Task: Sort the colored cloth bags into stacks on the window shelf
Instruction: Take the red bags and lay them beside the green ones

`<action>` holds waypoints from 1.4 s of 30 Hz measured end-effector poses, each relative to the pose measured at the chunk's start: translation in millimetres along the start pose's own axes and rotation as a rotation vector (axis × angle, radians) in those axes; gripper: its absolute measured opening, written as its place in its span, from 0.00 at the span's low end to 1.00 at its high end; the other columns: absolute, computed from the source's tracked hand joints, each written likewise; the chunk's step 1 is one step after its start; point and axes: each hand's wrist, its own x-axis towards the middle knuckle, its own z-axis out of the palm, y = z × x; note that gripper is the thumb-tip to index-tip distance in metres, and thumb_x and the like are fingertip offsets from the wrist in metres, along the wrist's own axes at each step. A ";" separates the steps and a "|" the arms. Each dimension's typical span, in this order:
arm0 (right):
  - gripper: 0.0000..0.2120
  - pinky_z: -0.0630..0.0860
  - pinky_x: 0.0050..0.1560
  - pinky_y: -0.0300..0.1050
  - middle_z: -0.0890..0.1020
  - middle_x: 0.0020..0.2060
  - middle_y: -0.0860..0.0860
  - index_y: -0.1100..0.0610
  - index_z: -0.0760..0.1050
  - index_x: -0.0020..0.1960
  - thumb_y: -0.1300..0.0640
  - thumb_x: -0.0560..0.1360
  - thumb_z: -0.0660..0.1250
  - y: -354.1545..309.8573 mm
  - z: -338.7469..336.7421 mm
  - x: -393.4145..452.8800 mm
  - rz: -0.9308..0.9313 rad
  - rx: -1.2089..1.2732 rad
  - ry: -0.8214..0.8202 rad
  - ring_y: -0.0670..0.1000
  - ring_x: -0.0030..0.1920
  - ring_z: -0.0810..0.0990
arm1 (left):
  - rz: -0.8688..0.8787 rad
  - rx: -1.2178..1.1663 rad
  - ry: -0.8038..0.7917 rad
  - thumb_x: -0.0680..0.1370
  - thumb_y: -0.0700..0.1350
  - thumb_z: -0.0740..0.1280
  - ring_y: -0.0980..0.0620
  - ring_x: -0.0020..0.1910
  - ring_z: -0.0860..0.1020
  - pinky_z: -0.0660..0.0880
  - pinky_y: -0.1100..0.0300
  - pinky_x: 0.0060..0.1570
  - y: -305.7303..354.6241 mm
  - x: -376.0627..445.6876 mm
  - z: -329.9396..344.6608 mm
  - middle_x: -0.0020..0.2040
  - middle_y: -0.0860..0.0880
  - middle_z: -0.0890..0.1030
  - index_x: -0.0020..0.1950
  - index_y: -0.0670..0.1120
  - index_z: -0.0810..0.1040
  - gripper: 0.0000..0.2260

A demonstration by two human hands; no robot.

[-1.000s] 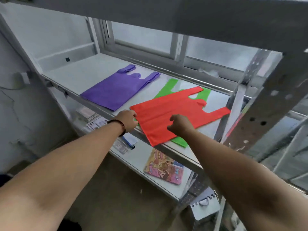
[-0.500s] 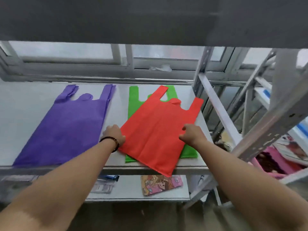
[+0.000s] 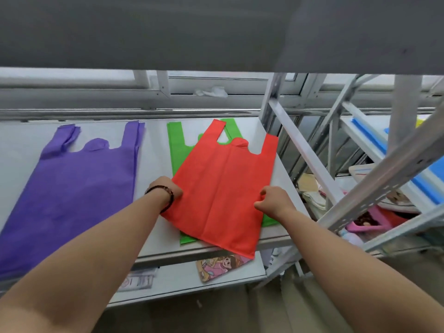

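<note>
We see both hands, the left hand (image 3: 168, 188) and the right hand (image 3: 272, 200), pinching the side edges of the red bag (image 3: 223, 188), askew over the green bag (image 3: 176, 150) on the window shelf (image 3: 153, 169), beside the purple bag (image 3: 79, 188).

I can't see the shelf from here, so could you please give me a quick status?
Left hand and right hand both grip red bag. Red bag askew over green bag, corner past shelf edge. Purple bag apart, left.

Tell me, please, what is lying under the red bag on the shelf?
A green bag lies under the red bag, showing at its handles, left edge and bottom corners. Its middle is covered, so anything else beneath cannot be seen.
</note>
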 end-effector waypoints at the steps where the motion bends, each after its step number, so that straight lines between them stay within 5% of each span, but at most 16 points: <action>1: 0.13 0.73 0.53 0.45 0.81 0.52 0.60 0.62 0.78 0.51 0.56 0.71 0.66 -0.7 -1.9 -0.4 0.029 0.014 -0.004 0.60 0.57 0.77 | 0.012 -0.047 -0.017 0.74 0.41 0.65 0.40 0.57 0.78 0.74 0.53 0.55 1.2 -1.9 -2.1 0.58 0.37 0.79 0.58 0.36 0.76 0.15; 4: 0.11 0.77 0.43 0.47 0.78 0.38 0.59 0.61 0.73 0.43 0.51 0.73 0.65 2.3 -11.8 -1.8 0.241 0.204 -0.066 0.61 0.45 0.81 | 0.018 -0.343 -0.171 0.76 0.37 0.65 0.44 0.44 0.82 0.80 0.60 0.42 5.5 -2.5 -5.3 0.46 0.40 0.83 0.58 0.34 0.76 0.12; 7: 0.27 0.78 0.34 0.45 0.77 0.35 0.59 0.62 0.69 0.48 0.36 0.73 0.62 5.0 -31.6 -7.5 0.582 0.474 -0.434 0.55 0.32 0.80 | -0.169 -0.829 -0.460 0.78 0.37 0.63 0.55 0.18 0.77 0.73 0.69 0.20 5.6 -10.5 -16.6 0.22 0.46 0.79 0.44 0.37 0.77 0.05; 9: 0.32 0.78 0.33 0.44 0.79 0.35 0.58 0.62 0.71 0.46 0.31 0.70 0.60 8.9 -38.8 -6.7 0.664 0.697 -0.635 0.54 0.28 0.80 | -0.193 -0.948 -0.542 0.77 0.37 0.64 0.57 0.16 0.76 0.72 0.70 0.19 -8.3 -15.1 -20.8 0.24 0.46 0.79 0.38 0.39 0.75 0.09; 12: 0.27 0.79 0.41 0.47 0.83 0.42 0.58 0.59 0.76 0.50 0.35 0.72 0.60 13.1 -36.6 -0.4 0.560 1.035 -0.727 0.55 0.36 0.83 | -0.238 -0.951 -0.672 0.76 0.34 0.63 0.55 0.18 0.77 0.74 0.69 0.18 -43.9 -28.9 -27.9 0.25 0.45 0.79 0.35 0.37 0.77 0.10; 14: 0.18 0.78 0.47 0.50 0.84 0.41 0.57 0.58 0.77 0.50 0.42 0.75 0.62 12.2 -30.7 4.8 0.485 1.201 -0.666 0.54 0.36 0.84 | -0.239 -0.816 -0.769 0.67 0.36 0.70 0.54 0.18 0.77 0.73 0.68 0.18 -68.4 -40.5 -32.3 0.26 0.45 0.80 0.35 0.39 0.79 0.01; 16: 0.12 0.78 0.45 0.49 0.84 0.33 0.56 0.57 0.77 0.47 0.48 0.76 0.63 9.0 -24.8 9.7 0.468 1.193 -0.597 0.53 0.30 0.84 | -0.237 -0.724 -0.850 0.63 0.39 0.70 0.48 0.24 0.81 0.78 0.62 0.25 -83.1 -45.1 -33.1 0.32 0.42 0.83 0.39 0.39 0.83 0.07; 20: 0.06 0.79 0.29 0.41 0.81 0.23 0.53 0.57 0.75 0.42 0.57 0.76 0.64 3.2 -16.3 16.1 0.498 1.053 -0.534 0.50 0.22 0.80 | -0.209 -0.738 -0.882 0.67 0.40 0.67 0.46 0.35 0.84 0.79 0.52 0.48 -75.1 -47.0 -21.4 0.42 0.41 0.85 0.50 0.40 0.82 0.13; 22: 0.05 0.78 0.25 0.40 0.81 0.21 0.53 0.58 0.75 0.39 0.61 0.75 0.65 1.7 -13.8 17.9 0.496 0.995 -0.512 0.49 0.20 0.79 | -0.148 -0.697 -0.846 0.70 0.40 0.67 0.47 0.36 0.84 0.79 0.50 0.49 -67.0 -49.1 -10.9 0.42 0.42 0.85 0.53 0.41 0.80 0.12; 26: 0.05 0.78 0.28 0.42 0.81 0.25 0.54 0.61 0.76 0.44 0.69 0.73 0.65 -4.7 -21.0 15.2 0.336 0.923 -0.401 0.49 0.21 0.79 | -0.068 -0.509 -0.659 0.73 0.35 0.69 0.47 0.32 0.83 0.80 0.50 0.45 -56.1 -57.4 5.9 0.36 0.44 0.85 0.51 0.39 0.80 0.08; 30: 0.15 0.77 0.43 0.49 0.80 0.39 0.58 0.68 0.76 0.58 0.70 0.71 0.68 -7.3 -39.4 3.2 0.164 0.934 -0.148 0.53 0.33 0.77 | 0.110 -0.258 -0.270 0.70 0.43 0.74 0.51 0.38 0.77 0.72 0.62 0.42 -56.0 -72.8 11.9 0.45 0.47 0.81 0.57 0.41 0.81 0.16; 34: 0.18 0.77 0.56 0.57 0.81 0.51 0.63 0.68 0.74 0.61 0.72 0.71 0.67 -4.1 -64.5 -29.7 0.028 1.059 -0.045 0.58 0.44 0.79 | 0.173 -0.507 -0.222 0.71 0.41 0.73 0.52 0.38 0.78 0.74 0.62 0.41 -64.5 -86.0 14.2 0.47 0.45 0.81 0.58 0.38 0.79 0.17; 40: 0.08 0.80 0.37 0.42 0.84 0.32 0.50 0.63 0.79 0.48 0.70 0.70 0.69 20.2 -96.3 -108.8 -0.093 1.158 0.198 0.48 0.31 0.81 | 0.291 -0.672 -0.268 0.72 0.40 0.72 0.48 0.39 0.79 0.77 0.50 0.51 -58.8 -115.3 17.2 0.47 0.41 0.82 0.51 0.42 0.81 0.08; 42: 0.08 0.80 0.39 0.43 0.83 0.34 0.51 0.60 0.79 0.47 0.68 0.70 0.70 36.9 -103.3 -141.8 -0.095 1.115 0.309 0.48 0.33 0.81 | 0.346 -0.684 -0.332 0.73 0.39 0.71 0.45 0.42 0.79 0.77 0.44 0.55 -53.7 -133.2 25.4 0.47 0.38 0.82 0.51 0.41 0.81 0.09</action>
